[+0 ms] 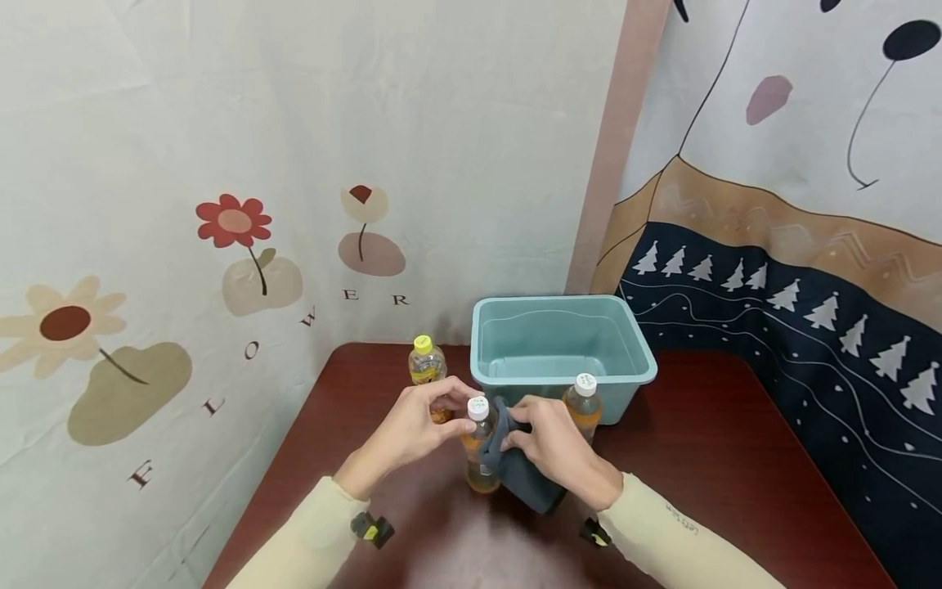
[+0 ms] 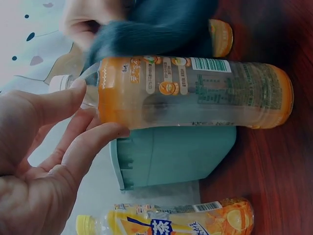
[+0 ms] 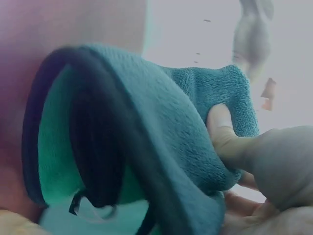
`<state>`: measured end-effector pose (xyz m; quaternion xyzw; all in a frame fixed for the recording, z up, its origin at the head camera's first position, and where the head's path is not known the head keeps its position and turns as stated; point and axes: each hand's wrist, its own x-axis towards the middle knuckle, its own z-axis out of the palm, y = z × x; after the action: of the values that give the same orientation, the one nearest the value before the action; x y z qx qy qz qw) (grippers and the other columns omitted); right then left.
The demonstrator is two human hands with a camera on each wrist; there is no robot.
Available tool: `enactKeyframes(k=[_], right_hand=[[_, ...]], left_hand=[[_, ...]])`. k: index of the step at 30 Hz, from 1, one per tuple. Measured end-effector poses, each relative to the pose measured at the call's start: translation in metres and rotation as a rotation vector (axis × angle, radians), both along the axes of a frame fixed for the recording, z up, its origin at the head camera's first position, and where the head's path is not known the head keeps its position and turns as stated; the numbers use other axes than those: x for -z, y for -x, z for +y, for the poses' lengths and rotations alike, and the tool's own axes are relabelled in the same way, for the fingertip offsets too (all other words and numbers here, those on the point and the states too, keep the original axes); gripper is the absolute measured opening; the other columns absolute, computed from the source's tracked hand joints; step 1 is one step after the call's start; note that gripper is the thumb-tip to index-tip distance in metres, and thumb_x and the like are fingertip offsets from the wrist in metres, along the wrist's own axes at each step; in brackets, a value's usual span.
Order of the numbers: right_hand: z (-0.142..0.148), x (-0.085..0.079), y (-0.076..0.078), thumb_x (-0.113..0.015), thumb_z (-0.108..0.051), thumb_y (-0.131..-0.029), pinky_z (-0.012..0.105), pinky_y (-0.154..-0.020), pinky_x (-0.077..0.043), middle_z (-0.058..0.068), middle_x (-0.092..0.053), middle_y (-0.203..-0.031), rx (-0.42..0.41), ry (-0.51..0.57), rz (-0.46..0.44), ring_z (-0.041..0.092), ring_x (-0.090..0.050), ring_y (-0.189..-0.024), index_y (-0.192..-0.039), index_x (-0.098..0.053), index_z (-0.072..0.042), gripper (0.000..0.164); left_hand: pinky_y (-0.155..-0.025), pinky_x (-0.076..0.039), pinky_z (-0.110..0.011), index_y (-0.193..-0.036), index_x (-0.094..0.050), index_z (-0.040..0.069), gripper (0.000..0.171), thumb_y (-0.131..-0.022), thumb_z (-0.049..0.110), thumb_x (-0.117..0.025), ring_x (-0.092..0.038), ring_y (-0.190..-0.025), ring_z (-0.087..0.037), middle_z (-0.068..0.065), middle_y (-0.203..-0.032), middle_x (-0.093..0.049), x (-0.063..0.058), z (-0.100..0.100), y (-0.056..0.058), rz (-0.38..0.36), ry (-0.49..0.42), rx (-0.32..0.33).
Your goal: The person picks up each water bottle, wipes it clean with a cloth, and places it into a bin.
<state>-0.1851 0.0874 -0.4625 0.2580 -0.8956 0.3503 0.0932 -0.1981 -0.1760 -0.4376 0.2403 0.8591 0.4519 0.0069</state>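
Observation:
A white-capped bottle with an orange label stands upright on the table. My left hand holds it near its neck, thumb and fingers on opposite sides in the left wrist view. My right hand grips a dark grey-blue cloth, its edge pinched under the thumb. That cloth hangs against the right side of the bottle. In the right wrist view the cloth looks thick and folded, with a dark border and a small loop. Its far side is hidden.
Behind the hands stands a blue-green plastic bin. A yellow-capped bottle is to its left, partly covered by my left hand. Another white-capped bottle stands before the bin. A reddish-brown table reaches to the fabric-covered walls.

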Motion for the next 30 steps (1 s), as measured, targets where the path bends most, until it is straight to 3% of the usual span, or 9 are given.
enactKeyframes(k=[6,11,15,24,30], right_hand=[[-0.007,-0.019,0.0,-0.098,-0.012,-0.094,0.024,-0.079,-0.063,0.002,-0.08,-0.107,0.008,0.074,0.01,0.017,-0.078,-0.096,-0.124,-0.092,-0.011,0.031],[-0.007,-0.019,-0.001,-0.099,-0.011,-0.094,0.023,-0.078,-0.06,0.001,-0.079,-0.104,0.021,0.061,-0.004,0.015,-0.076,-0.094,-0.123,-0.092,-0.011,0.03],[-0.007,-0.019,-0.002,-0.099,-0.014,-0.093,0.025,-0.079,-0.062,0.002,-0.08,-0.105,0.011,0.033,0.036,0.017,-0.078,-0.095,-0.122,-0.092,-0.01,0.03],[0.002,-0.018,-0.01,-0.101,-0.014,-0.091,0.026,-0.079,-0.064,0.001,-0.08,-0.102,0.035,-0.016,0.081,0.018,-0.08,-0.093,-0.115,-0.093,-0.011,0.026],[0.013,-0.015,-0.016,-0.101,-0.014,-0.091,0.027,-0.082,-0.068,0.002,-0.08,-0.108,0.021,-0.007,0.115,0.019,-0.082,-0.099,-0.122,-0.091,-0.01,0.032]], left_hand=[[-0.106,-0.07,-0.046,-0.124,-0.084,0.026,0.035,-0.097,0.01,-0.097,-0.085,-0.112,-0.016,0.001,-0.119,-0.088,-0.001,0.001,0.0,-0.002,-0.026,-0.006],[-0.105,-0.07,-0.037,-0.126,-0.084,0.027,0.035,-0.097,0.011,-0.097,-0.085,-0.114,-0.018,0.002,-0.119,-0.088,0.001,0.001,-0.001,-0.022,-0.005,-0.015],[-0.106,-0.069,-0.035,-0.128,-0.083,0.029,0.037,-0.098,0.011,-0.096,-0.085,-0.115,-0.02,0.004,-0.119,-0.088,0.0,0.001,-0.002,-0.016,0.005,-0.02],[-0.093,-0.068,-0.028,-0.137,-0.081,0.024,0.045,-0.098,0.008,-0.095,-0.085,-0.113,-0.017,0.002,-0.131,-0.084,-0.001,0.004,-0.005,0.112,0.043,0.032],[-0.091,-0.066,-0.029,-0.132,-0.081,0.026,0.041,-0.097,0.015,-0.098,-0.081,-0.111,-0.016,0.008,-0.123,-0.084,-0.009,0.005,-0.007,0.147,0.102,-0.007]])
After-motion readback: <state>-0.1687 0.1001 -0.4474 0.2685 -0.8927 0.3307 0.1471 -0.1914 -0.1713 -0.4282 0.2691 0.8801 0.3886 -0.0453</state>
